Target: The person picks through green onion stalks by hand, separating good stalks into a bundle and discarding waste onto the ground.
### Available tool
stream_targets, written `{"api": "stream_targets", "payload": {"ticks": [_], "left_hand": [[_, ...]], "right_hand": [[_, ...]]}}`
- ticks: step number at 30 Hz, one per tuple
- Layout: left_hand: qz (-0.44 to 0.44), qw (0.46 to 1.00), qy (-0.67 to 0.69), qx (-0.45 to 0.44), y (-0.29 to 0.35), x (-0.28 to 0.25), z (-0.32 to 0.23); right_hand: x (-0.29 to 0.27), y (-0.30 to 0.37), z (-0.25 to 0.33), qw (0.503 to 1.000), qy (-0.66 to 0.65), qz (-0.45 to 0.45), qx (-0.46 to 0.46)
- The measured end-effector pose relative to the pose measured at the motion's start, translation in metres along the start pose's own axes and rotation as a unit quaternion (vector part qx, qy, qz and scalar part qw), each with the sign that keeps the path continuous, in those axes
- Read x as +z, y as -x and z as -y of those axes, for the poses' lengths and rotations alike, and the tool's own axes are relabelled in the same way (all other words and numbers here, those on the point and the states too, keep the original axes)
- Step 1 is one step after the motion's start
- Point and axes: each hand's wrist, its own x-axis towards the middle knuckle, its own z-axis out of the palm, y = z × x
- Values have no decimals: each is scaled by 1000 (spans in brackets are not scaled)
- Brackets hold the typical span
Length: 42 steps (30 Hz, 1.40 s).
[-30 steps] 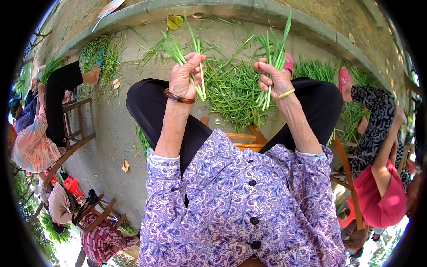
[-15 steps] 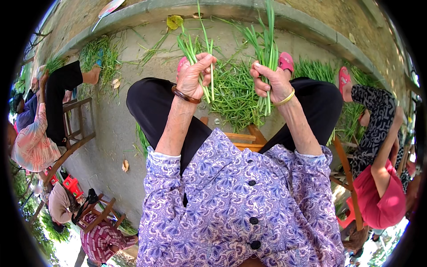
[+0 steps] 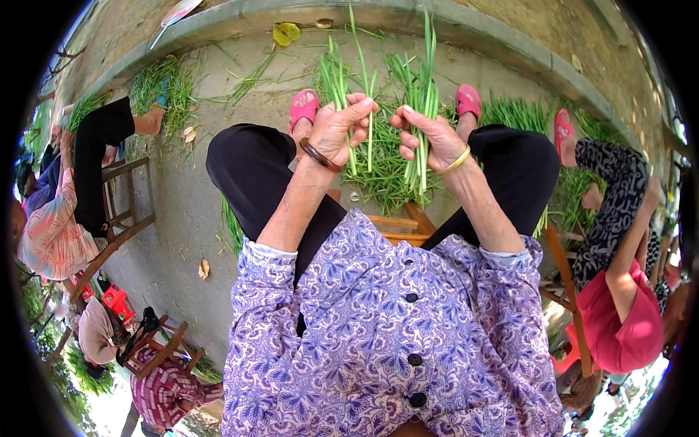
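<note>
concrete ground [image 3: 182,197], stone kerb [image 3: 510,44], scattered green stalks [image 3: 386,175]

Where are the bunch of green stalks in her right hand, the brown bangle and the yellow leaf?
green stalks [image 3: 422,95]: head view, upper part of the bunch.
brown bangle [image 3: 320,156]: head view, band across the left wrist.
yellow leaf [image 3: 286,33]: head view, middle of the leaf.

Concrete floor [image 3: 182,197] carries a green stalk pile [image 3: 386,178] and dry leaves [image 3: 204,269].
</note>
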Motion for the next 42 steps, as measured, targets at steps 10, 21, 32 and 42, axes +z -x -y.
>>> {"api": "stream_targets", "payload": {"ticks": [10, 21, 32, 42], "left_hand": [[14, 998, -49, -28, 1, 9, 9], [-41, 992, -116, -5, -1, 10, 21], [-30, 991, -127, -17, 0, 14, 23], [-7, 994, -100, -30, 0, 16, 17]], "right_hand": [[6, 1, -9, 999, 4, -44, 6], [4, -2, -21, 998, -8, -59, -29], [7, -3, -23, 993, -3, -108, -53], [-2, -4, -9, 991, 6, -119, -61]]}}
